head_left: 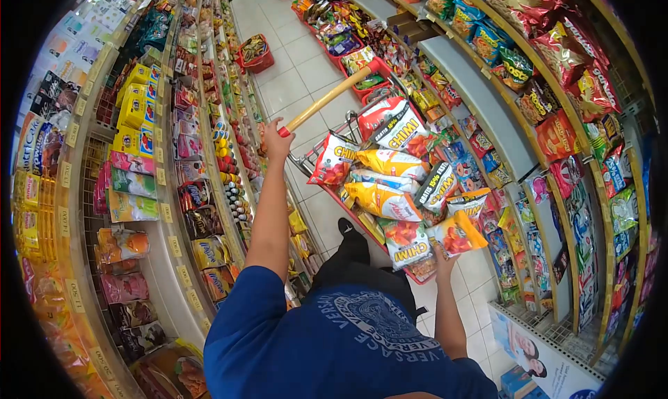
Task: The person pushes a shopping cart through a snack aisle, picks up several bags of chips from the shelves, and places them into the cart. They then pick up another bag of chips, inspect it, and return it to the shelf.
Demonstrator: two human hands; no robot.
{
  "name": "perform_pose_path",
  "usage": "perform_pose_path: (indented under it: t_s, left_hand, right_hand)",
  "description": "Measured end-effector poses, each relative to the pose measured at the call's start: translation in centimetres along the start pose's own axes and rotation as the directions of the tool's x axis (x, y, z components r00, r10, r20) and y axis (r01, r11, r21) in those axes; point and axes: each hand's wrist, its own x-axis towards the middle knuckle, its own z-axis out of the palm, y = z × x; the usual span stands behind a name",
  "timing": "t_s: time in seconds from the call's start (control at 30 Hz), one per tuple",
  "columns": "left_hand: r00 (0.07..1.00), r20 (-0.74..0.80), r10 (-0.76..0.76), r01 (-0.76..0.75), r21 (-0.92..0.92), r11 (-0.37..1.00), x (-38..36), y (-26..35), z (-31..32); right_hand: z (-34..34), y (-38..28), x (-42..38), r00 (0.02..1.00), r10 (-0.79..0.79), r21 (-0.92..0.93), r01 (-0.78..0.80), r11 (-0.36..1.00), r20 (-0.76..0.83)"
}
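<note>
The orange-and-yellow snack bag (457, 234) is at the end of my right arm, over the near right corner of the cart (355, 218), just beyond my right hand (445, 261). Its long axis seems to run crosswise to my forearm, and the right hand is much the nearer one. That hand is closed on the bag's near edge; the bag hides most of my fingers, so I can't tell how tight the grip is, or whether the bag rests on the pile. Beside it lies a white CHIMI bag (406, 244). The cart is heaped with more snacks, among them a yellow-and-white bag (383, 199) in the middle. My left hand (278, 140), well apart, is wrapped around the near end of the wooden handle (330, 97). Farther up the aisle, a filled red basket (257, 59) stands on the floor
</note>
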Motion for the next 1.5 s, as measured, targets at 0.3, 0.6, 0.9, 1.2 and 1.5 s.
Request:
perform_pose_path:
  t_s: [0.3, 0.6, 0.9, 1.2, 1.5]
  left_hand:
    - [0.856, -0.268, -0.443, 0.225, -0.579, 0.784, -13.0, 0.0, 4.4]
    - [0.355, 0.725, -0.590, 0.932, -0.325, 0.161, -26.9, 4.3, 6.8]
    - [0.510, 0.633, -0.582, 0.856, -0.439, 0.273, -22.5, 3.9, 7.6]
    - [0.457, 0.714, -0.531, 0.877, -0.461, 0.135, -16.1, -1.1, 7.7]
    - [0.489, 0.601, -0.632, 0.834, -0.534, 0.137, -8.2, -6.1, 8.1]
  right_hand:
    - [4.7, -0.4, 1.1, 0.999, -0.014, -0.161, 0.008, 0.987, -0.036]
    - [8.4, 0.1, 2.5, 0.998, -0.028, -0.169, 0.036, 0.985, 0.047]
    - [14.2, -1.9, 3.2, 0.986, -0.110, -0.050, 0.117, 0.992, 0.125]
    - [20.4, 0.8, 5.1, 0.993, 0.003, -0.175, 0.018, 0.984, 0.116]
    - [30.2, -1.4, 5.9, 0.990, 0.048, -0.293, -0.007, 0.956, 0.134]
